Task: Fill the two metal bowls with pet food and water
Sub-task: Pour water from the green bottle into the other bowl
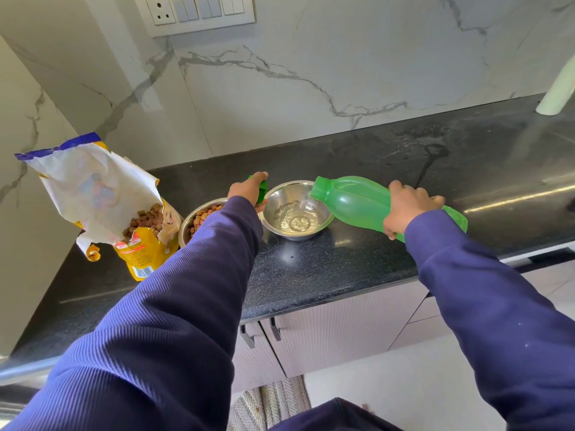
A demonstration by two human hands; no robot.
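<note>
Two metal bowls stand side by side on the black counter (311, 275). The left bowl (189, 220) holds brown kibble and is partly hidden by my left sleeve. The right bowl (295, 213) has a little water in its bottom. My right hand (407, 206) grips a green plastic bottle (351, 202) tipped on its side, mouth over the right bowl's rim, with water running out. My left hand (245, 189) is closed around the green bottle cap (262, 191), just left of the right bowl. An open yellow pet food bag (102, 194) with kibble showing stands left of the bowls.
A marble wall rises behind the counter, with a switch panel (199, 12) high up. A wet patch (429, 150) lies on the counter at the back right, near a white object (557, 91). Cabinet doors with handles (273, 331) and a rug (273, 402) are below.
</note>
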